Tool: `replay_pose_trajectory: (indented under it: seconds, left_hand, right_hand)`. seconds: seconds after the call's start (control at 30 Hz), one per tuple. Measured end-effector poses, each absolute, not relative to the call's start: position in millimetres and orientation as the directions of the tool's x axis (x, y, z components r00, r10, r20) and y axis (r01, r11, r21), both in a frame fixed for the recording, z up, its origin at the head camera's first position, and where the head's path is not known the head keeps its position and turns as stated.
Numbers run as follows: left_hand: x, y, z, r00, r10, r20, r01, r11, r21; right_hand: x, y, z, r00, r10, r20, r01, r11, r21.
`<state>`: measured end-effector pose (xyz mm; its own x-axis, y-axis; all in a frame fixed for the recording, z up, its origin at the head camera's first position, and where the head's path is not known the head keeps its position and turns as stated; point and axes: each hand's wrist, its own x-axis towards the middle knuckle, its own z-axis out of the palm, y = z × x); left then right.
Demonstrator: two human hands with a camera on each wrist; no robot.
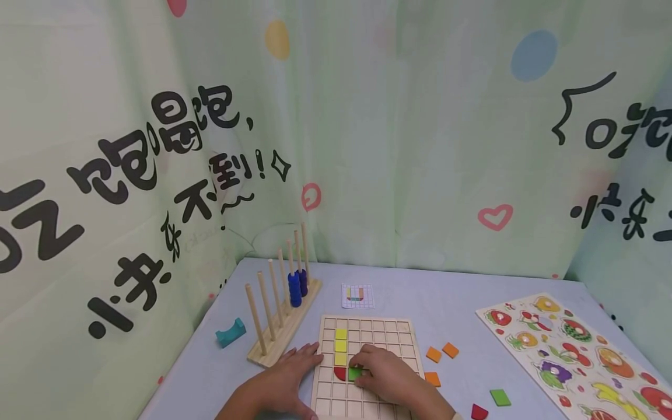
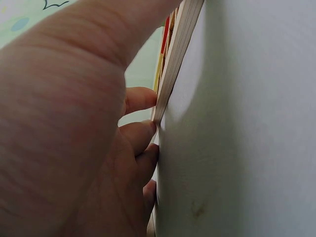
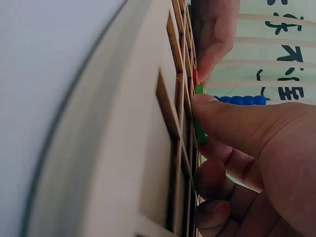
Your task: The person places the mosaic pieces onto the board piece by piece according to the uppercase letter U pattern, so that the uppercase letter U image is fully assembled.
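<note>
Head view, bottom centre: the right hand [image 1: 387,373] pinches 1 green tile [image 1: 354,374] on the grid board [image 1: 385,336] near 3 yellow tiles [image 1: 340,346]; the left hand [image 1: 283,376], grip spread, touches the board's left edge. Left wrist, centre: fingers meet the board. Right wrist, right of centre: thumb on green tile.

Soft, even light fills the head view, bright on the curtain [image 1: 441,151] across the upper middle; the left wrist view is dimmer, a soft-edged shadow running down the table [image 2: 281,123] just right of centre; the board [image 3: 113,143] blurs at the right wrist view's lower left.
</note>
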<state>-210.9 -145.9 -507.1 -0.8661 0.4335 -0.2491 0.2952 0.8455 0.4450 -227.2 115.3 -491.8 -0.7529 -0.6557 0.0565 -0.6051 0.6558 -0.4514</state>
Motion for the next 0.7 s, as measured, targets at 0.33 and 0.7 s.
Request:
replay_pose_trajectory:
  seconds: [0.33,0.7]
  left_hand:
    - [-210.2,-145.1,-504.4,-0.866,0.432,-0.252,0.293,0.847,0.444]
    - [-211.5,-146.1,-506.7,-0.863,0.441,-0.247,0.302,0.842,0.447]
  right_hand:
    - [-227.7,114.4,-491.6,-0.753,-0.655,0.053,-0.603,0.657,-0.452]
    - [-228.4,114.3,-491.2,-0.741,-0.668,0.061,-0.617,0.643,-0.454]
